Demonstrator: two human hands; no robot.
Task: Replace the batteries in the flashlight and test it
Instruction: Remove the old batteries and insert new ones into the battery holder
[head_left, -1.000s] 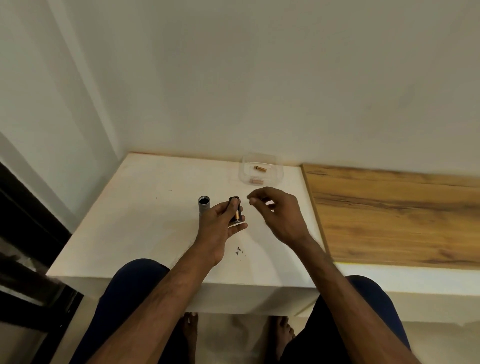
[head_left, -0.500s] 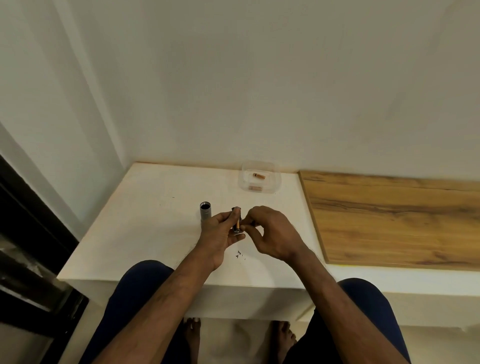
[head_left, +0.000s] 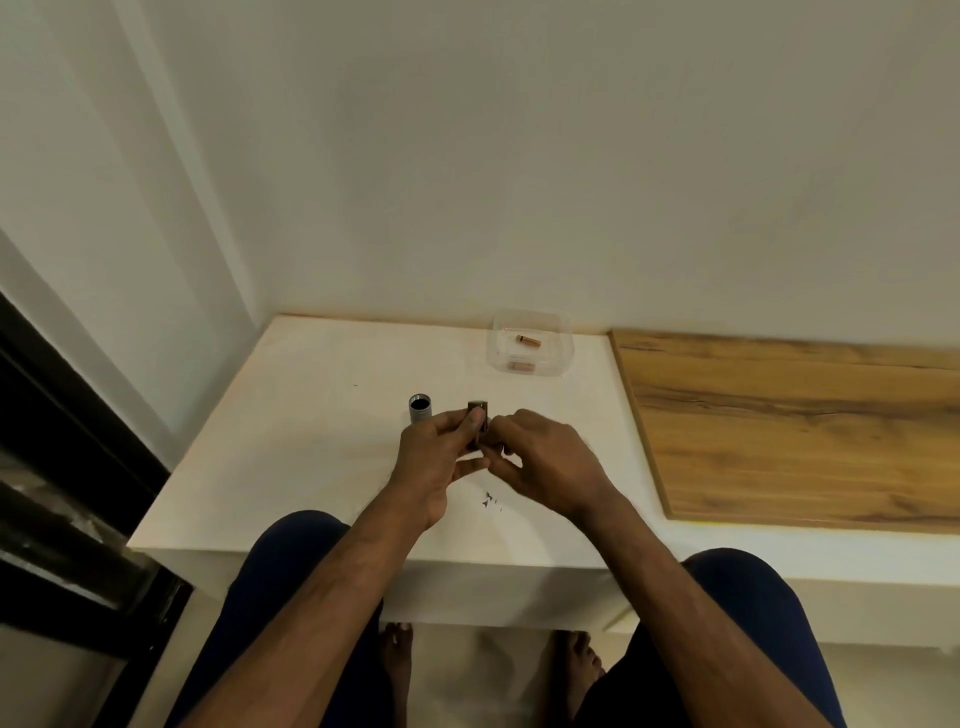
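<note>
left hand (head_left: 434, 460) grips a small dark battery holder (head_left: 478, 423) upright at desk (head_left: 311, 441) centre. right hand (head_left: 540, 460) pinches at its side; whether it holds a battery, cannot tell. grey flashlight tube (head_left: 420, 409) stands open-end up just beside the left hand at 10 o'clock. clear box (head_left: 530, 343) with two copper batteries (head_left: 529, 340) sits at 1 o'clock, well apart. to do this well: keep holder steady, match polarity, press each cell fully into its slot.
</note>
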